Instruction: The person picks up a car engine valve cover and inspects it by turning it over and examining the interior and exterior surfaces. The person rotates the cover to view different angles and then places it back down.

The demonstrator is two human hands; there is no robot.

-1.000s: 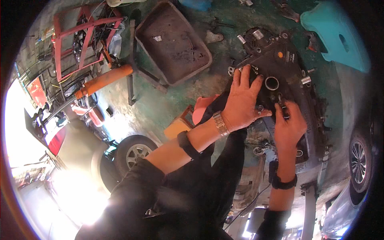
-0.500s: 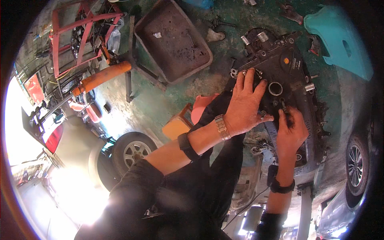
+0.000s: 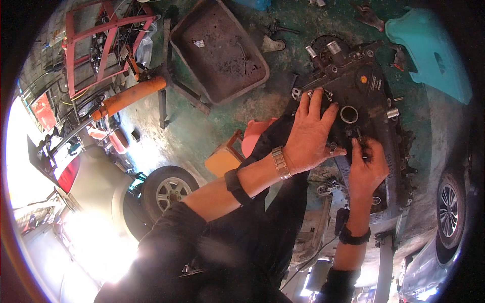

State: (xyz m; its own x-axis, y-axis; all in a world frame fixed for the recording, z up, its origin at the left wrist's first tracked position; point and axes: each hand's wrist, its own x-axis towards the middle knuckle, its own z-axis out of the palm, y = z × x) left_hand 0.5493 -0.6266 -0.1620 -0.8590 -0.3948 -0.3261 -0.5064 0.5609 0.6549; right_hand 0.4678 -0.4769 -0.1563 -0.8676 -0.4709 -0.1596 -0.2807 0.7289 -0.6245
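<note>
Nearest: both forearms come up from the lower edge, dark sleeves pushed back, a band on each wrist plus a metal watch on the left. Right hand (image 3: 366,169) is curled, fingers pinched narrow on a small dark tool or bolt, tip set into the casing (image 3: 374,101) just below its round bore (image 3: 349,114). Can't tell exactly what the pinched bit is, too small. Left hand (image 3: 310,134) lies flat on the casing, fingers spread wide & straight, holding nothing, just pressing the part down; thumb angled toward the right hand.

The casing, a black greasy engine cover, sits on the green floor (image 3: 202,131) toward its far right side, w/ two short metal stubs at its far end.

Looks like a fastener's being worked in or out by the bore; next move prob. needs the left palm firm while the right twists w/o slipping.

Farther: oily drip tray (image 3: 217,48), orange cylinder (image 3: 129,98), red frame (image 3: 96,45), teal panel (image 3: 429,50) at far right.
</note>
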